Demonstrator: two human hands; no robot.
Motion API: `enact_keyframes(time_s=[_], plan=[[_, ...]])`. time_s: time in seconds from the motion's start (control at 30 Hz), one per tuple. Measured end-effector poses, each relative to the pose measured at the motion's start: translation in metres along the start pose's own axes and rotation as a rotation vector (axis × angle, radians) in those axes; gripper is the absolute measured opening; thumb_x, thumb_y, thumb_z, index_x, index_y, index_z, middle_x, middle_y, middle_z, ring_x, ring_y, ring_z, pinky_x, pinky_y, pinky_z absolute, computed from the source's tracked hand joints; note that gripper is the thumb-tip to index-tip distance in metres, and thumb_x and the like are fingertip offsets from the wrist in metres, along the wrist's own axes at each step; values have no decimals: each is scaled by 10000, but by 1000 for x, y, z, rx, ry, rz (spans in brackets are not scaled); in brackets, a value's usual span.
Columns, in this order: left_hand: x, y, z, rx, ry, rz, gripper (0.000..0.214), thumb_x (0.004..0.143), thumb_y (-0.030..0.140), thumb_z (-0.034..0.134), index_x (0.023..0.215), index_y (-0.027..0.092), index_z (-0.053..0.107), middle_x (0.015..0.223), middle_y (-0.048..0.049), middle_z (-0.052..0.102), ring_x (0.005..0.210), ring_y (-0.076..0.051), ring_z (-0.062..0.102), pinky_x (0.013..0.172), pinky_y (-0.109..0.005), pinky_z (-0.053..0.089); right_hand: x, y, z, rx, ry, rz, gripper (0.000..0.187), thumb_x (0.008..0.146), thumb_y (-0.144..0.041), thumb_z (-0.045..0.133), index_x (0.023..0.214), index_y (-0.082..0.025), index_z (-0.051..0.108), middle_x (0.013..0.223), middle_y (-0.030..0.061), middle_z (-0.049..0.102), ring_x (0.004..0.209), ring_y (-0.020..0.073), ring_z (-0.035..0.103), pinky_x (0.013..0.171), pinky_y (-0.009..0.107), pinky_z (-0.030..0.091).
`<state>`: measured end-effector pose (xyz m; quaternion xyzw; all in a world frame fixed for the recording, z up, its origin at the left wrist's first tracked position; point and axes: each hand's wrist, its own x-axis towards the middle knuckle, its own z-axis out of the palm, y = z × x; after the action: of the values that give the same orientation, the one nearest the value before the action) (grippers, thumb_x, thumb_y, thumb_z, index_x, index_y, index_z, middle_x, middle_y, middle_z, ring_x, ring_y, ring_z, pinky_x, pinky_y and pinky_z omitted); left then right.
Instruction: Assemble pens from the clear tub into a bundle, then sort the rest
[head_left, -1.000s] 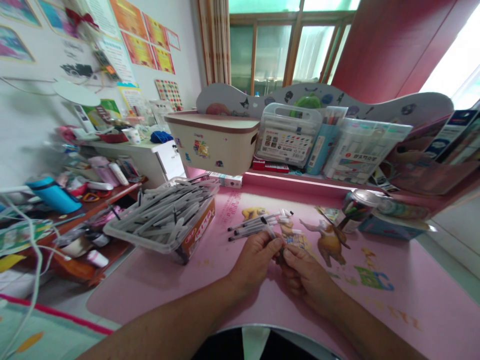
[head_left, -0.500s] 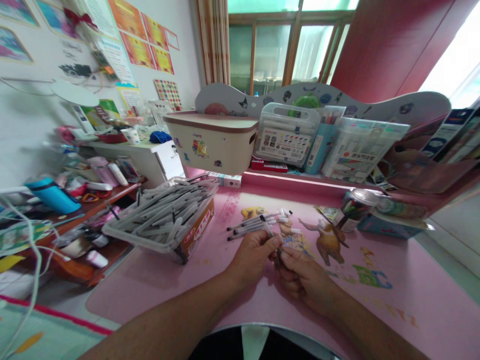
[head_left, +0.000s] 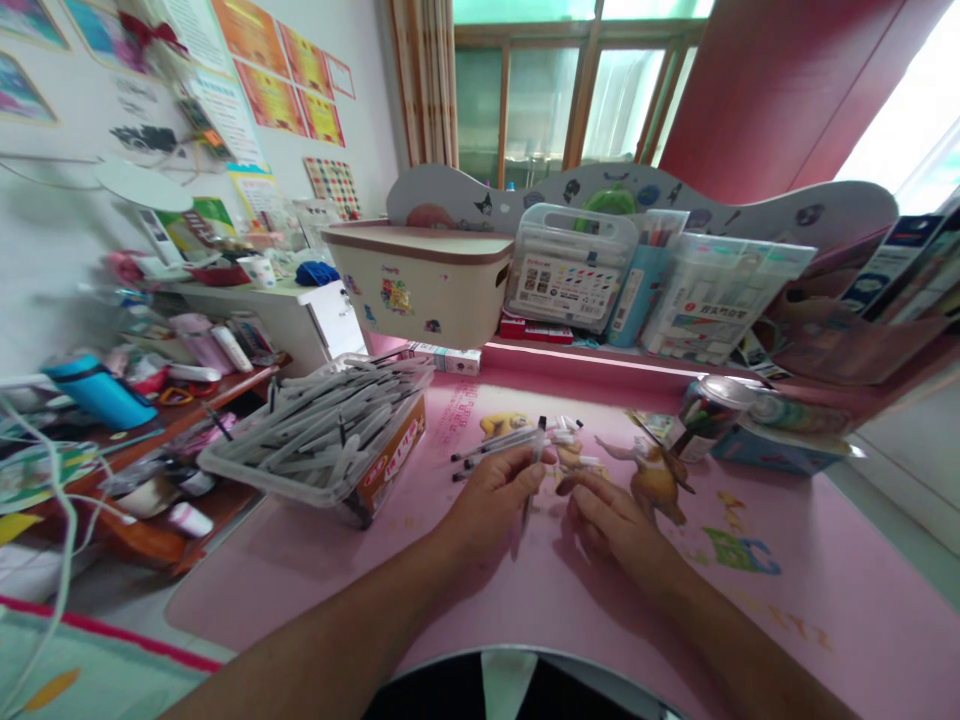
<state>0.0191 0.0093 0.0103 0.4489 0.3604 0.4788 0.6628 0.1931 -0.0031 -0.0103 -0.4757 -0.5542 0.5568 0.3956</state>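
Note:
My left hand (head_left: 499,495) is closed around a pen (head_left: 534,478) with a clear barrel and a black end, held tilted over the pink desk. A short gap to its right is my right hand (head_left: 619,525), its fingers loosely bent and apart, with nothing visible in them. Behind my left hand lie several pens (head_left: 495,442) with black tips, side by side. Small clear and black pieces, apparently pen caps (head_left: 568,428), are scattered beside them. To the left a clear plastic tray (head_left: 277,488) is heaped with translucent pen barrels (head_left: 330,420).
The tray rests on a brown box (head_left: 394,455). A lidded cream bin (head_left: 427,290) and clear marker cases (head_left: 574,275) line the shelf at the back. On the desk's right stand a can (head_left: 716,405) and a blue box (head_left: 780,450). A cluttered wooden shelf (head_left: 247,385) is at left.
My hands were together on the pen; now they are apart. The right hand has let go and moved right, while the pen stands more upright in my left hand.

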Motion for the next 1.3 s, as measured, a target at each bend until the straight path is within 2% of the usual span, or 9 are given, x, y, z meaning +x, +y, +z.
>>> enact_keyframes(time_s=[0.07,0.17,0.3,0.47,0.6,0.77,0.9,1.1,1.3], plan=[[-2,-2,-1,29,-70,-57,256,787,299,675,1018,204,731,795,-25,615,659,-121,535,596,-220,410,1,-7,-6,-121,136,-85,338,890,-525,534,820,-202,608,701,6,568,609,138,506,535,244,380],[-3,-5,-4,106,-156,-141,270,775,258,663,1024,186,738,731,-19,584,577,-101,469,543,-215,350,1,-15,-14,-303,229,-134,356,947,-484,423,770,-214,574,728,4,559,669,155,512,604,263,405],[0,-4,-13,301,-330,-105,222,787,248,633,939,155,766,724,-29,605,622,-116,483,578,-224,333,1,-16,-20,-459,182,-158,397,976,-433,370,685,-227,543,625,-16,502,596,155,458,603,270,393],[6,-3,-22,421,-435,-76,238,808,300,614,893,133,762,667,-6,582,615,-114,448,580,-227,300,0,-17,-19,-502,125,-136,375,963,-411,405,698,-228,597,531,-21,473,525,162,439,560,273,380],[9,-3,-25,459,-476,-103,251,811,335,620,794,110,729,606,15,518,562,-94,389,537,-229,257,-1,-22,-17,-538,134,-109,360,938,-429,434,769,-215,669,590,2,570,584,183,513,602,282,419],[9,-1,-29,460,-479,-158,359,820,407,619,953,98,745,633,1,548,560,-95,409,540,-228,263,-2,-25,-17,-495,121,-152,314,904,-419,475,903,-220,718,848,56,710,788,234,620,712,315,482],[11,-1,-33,434,-498,-226,410,831,458,617,1008,113,746,653,0,549,531,-86,380,523,-230,232,-4,-21,-19,-468,109,-196,293,908,-386,478,1025,-241,704,857,50,700,858,244,627,764,328,488],[11,-3,-39,331,-508,-278,413,826,468,641,1009,113,745,660,-2,544,534,-85,393,523,-228,238,-2,-15,-25,-450,37,-236,119,868,-308,569,876,-251,672,675,11,586,710,198,559,692,298,453],[10,2,-38,295,-508,-299,390,837,444,636,1017,118,750,649,-6,550,512,-82,395,505,-230,247,0,-18,-26,-340,-58,-250,127,878,-303,526,901,-221,620,774,2,562,737,163,513,706,288,426]])
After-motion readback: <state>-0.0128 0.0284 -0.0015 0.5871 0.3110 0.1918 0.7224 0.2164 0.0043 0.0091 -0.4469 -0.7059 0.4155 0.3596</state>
